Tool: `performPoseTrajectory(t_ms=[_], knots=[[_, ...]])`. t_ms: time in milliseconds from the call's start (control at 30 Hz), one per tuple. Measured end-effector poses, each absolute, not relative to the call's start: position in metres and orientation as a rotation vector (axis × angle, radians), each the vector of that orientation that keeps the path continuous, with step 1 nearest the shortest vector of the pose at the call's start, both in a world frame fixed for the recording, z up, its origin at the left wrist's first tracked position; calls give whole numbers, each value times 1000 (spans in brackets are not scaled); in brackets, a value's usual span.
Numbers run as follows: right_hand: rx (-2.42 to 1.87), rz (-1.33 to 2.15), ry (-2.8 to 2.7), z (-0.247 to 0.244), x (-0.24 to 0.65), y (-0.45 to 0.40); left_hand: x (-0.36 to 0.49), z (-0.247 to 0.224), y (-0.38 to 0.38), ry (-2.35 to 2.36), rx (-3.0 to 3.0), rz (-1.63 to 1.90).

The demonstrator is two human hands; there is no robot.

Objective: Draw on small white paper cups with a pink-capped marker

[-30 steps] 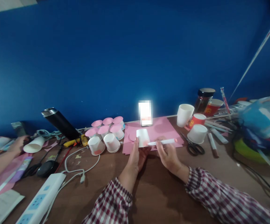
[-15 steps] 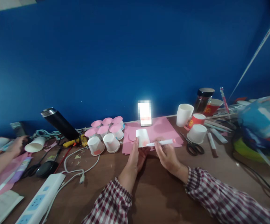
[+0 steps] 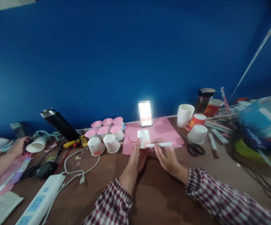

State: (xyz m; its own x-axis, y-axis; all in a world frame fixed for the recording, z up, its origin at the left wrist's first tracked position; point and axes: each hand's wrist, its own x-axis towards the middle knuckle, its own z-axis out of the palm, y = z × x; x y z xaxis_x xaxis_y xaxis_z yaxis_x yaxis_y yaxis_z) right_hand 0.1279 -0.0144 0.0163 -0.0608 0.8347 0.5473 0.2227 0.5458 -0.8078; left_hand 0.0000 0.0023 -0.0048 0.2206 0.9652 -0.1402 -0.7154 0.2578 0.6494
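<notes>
Near the middle of the table, my left hand (image 3: pixel 135 161) grips a white paper cup (image 3: pixel 144 138) from below and the side. A white marker (image 3: pixel 162 144) is pinched in my right hand (image 3: pixel 169 157), its reddish tip at the cup's lower side, where a small orange mark shows. Behind and under them lie pink paper sheets (image 3: pixel 168 132). A bright phone screen (image 3: pixel 145 114) stands at the back of the sheets. To the left are two white cups (image 3: pixel 111 143) with faint orange marks, beside several cups topped with pink discs (image 3: pixel 103 130).
Scissors (image 3: pixel 195 149), an upturned white cup (image 3: pixel 197 134), red cups and markers lie to the right. On the left are a black flask (image 3: pixel 60 123), a power strip (image 3: pixel 40 200), cables and another person's hand (image 3: pixel 18 147). A blue wall rises behind.
The cup in my left hand has shifted slightly to the right. My right hand and the marker have moved very little.
</notes>
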Motion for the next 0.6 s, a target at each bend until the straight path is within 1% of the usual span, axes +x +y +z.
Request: performPoseTrajectory(t_ms=[167, 400, 600], knots=[[-940, 662, -1554, 16, 129, -14, 0, -7, 3, 591, 516, 1249], [-1018, 553, -1582, 14, 133, -11, 1, -9, 4, 607, 534, 1262], [-976, 617, -1594, 12, 132, -11, 1, -7, 2, 612, 547, 1260]])
